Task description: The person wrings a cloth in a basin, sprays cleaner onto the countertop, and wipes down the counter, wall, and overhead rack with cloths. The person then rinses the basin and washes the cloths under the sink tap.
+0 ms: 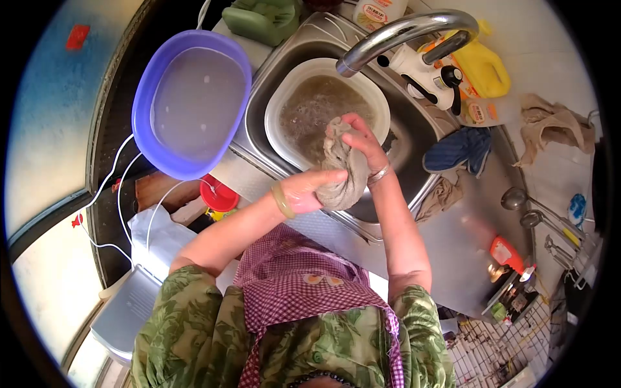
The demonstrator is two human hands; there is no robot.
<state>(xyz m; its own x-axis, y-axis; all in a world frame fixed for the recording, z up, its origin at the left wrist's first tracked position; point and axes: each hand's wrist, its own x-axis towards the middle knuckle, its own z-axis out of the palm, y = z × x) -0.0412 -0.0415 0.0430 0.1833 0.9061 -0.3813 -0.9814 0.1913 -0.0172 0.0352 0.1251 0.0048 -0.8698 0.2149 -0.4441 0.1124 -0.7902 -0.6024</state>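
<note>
A bunched, wet greyish-beige cloth is gripped between both hands over the front part of the sink. My left hand, with a pale bangle at the wrist, is wrapped round the cloth's lower end. Higher up, my right hand has its fingers closed on the cloth's upper part; a silver bracelet circles that wrist. Behind the hands a white basin of murky, foamy water sits in the metal sink. The curved faucet reaches over the basin.
A purple basin with cloudy water stands at the left. Right of the sink lie a blue cloth and a beige rag. A yellow bottle stands behind the faucet. Ladles hang at the right, near a red bottle.
</note>
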